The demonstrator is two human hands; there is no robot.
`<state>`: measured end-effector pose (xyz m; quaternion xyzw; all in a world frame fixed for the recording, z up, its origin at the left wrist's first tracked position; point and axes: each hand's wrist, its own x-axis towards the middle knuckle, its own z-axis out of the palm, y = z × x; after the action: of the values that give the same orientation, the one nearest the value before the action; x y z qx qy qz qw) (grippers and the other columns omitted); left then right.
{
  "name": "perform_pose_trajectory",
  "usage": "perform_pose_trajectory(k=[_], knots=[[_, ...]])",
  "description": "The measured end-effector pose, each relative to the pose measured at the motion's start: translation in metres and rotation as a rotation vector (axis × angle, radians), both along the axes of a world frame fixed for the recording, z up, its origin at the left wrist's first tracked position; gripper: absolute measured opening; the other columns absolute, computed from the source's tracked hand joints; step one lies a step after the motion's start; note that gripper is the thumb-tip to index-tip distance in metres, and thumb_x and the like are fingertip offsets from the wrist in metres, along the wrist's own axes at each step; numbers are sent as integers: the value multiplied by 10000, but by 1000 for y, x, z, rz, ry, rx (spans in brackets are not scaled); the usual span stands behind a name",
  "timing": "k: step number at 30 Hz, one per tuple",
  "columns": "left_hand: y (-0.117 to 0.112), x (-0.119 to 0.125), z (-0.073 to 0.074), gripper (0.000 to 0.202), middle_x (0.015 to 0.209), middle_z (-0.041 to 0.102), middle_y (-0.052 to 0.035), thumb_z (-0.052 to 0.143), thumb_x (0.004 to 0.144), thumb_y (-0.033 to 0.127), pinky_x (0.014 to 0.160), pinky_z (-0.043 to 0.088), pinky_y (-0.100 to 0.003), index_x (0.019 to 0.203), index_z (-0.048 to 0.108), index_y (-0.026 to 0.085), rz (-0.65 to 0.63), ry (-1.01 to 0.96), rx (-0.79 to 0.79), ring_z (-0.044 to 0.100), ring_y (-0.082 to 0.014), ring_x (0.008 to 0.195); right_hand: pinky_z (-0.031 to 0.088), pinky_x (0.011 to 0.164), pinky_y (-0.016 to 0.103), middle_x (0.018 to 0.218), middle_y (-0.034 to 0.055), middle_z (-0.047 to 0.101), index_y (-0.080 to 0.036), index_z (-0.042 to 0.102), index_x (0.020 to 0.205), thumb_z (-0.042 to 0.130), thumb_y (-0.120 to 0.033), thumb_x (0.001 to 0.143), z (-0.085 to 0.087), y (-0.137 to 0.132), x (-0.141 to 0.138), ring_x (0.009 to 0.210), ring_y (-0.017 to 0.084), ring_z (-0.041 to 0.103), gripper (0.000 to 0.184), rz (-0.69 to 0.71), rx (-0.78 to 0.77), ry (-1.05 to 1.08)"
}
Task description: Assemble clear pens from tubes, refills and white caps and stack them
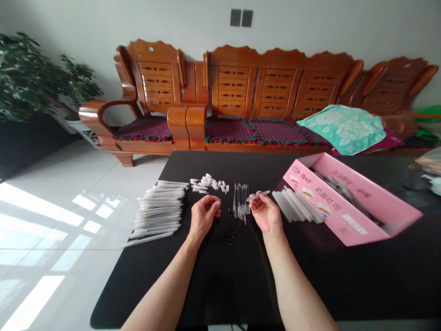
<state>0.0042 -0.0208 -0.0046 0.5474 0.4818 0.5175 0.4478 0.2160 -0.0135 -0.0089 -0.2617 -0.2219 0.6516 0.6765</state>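
My right hand pinches a translucent white pen barrel, which points up and to the right. Over the table's middle, my left hand has its thumb and fingers pressed together; whatever it may hold is hidden. Between the hands lies a bundle of dark pen refills with their tips facing away from me. White pen caps are scattered beyond my left hand. Small black pieces form a loose pile nearer to me. Several more barrels lie side by side to the right of my right hand.
A stack of white pens with dark ends lies on the black table at the left. An open pink box with things inside stands at the right. Behind the table is a wooden sofa bearing a turquoise cushion.
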Motion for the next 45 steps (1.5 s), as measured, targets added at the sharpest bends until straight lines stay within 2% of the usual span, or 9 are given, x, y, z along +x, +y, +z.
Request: perform_pose_trajectory(k=[2,5,7,11,22,27,30,33,45], knots=[[2,-1,-2,142,805,673,-31,617,868,253,623,533,-253,940,713,177,-8,246,121,643,-141,666,621,608,206,763,45,786,-177,724,818,696,-158,756,0,1,1,644,137,745,71,-16,10,27],[4,3,-6,239,997,682,-57,611,852,136,823,521,-309,1035,742,213,-110,547,311,640,-185,896,628,584,239,776,62,786,-172,728,836,694,-162,757,1,0,-4,630,161,746,87,48,30,-22],[5,6,-9,280,1028,671,-69,619,840,101,883,500,-334,1068,740,208,-169,653,371,613,-206,968,632,581,255,781,65,786,-170,726,847,696,-168,758,1,-1,-8,633,173,749,94,73,41,-50],[8,8,-15,214,975,661,-67,629,842,103,857,491,-319,994,751,192,-207,719,400,597,-196,926,633,584,261,780,70,785,-162,718,856,703,-176,763,1,-2,-12,645,180,752,95,75,39,-74],[6,7,-8,125,894,681,-60,650,818,154,798,478,-304,881,744,205,-197,634,340,621,-197,849,627,589,258,775,44,783,-181,703,850,745,-221,737,2,-3,-11,638,169,745,127,50,22,-126],[7,2,-9,114,731,695,-25,687,779,248,622,479,-249,860,750,199,-102,302,61,624,-160,649,622,557,274,761,65,777,-173,656,832,785,-238,713,3,-3,-16,626,198,744,188,-23,14,-229],[7,1,-7,183,656,669,-19,703,766,322,553,474,-228,845,731,159,-130,78,-78,601,-142,581,621,551,279,754,72,773,-173,636,836,791,-252,715,4,-4,-21,628,210,745,212,-41,9,-292],[5,4,-4,222,650,664,-24,718,756,347,554,483,-219,820,715,135,-171,-37,-107,599,-131,580,620,551,278,752,78,772,-170,629,834,791,-259,714,4,-4,-24,625,210,743,220,-33,7,-312],[5,5,-5,264,636,664,-30,727,761,384,534,461,-207,812,711,126,-200,-39,-93,584,-120,560,628,562,294,756,77,770,-163,633,842,795,-265,716,2,-4,-24,607,214,741,228,-27,7,-352]])
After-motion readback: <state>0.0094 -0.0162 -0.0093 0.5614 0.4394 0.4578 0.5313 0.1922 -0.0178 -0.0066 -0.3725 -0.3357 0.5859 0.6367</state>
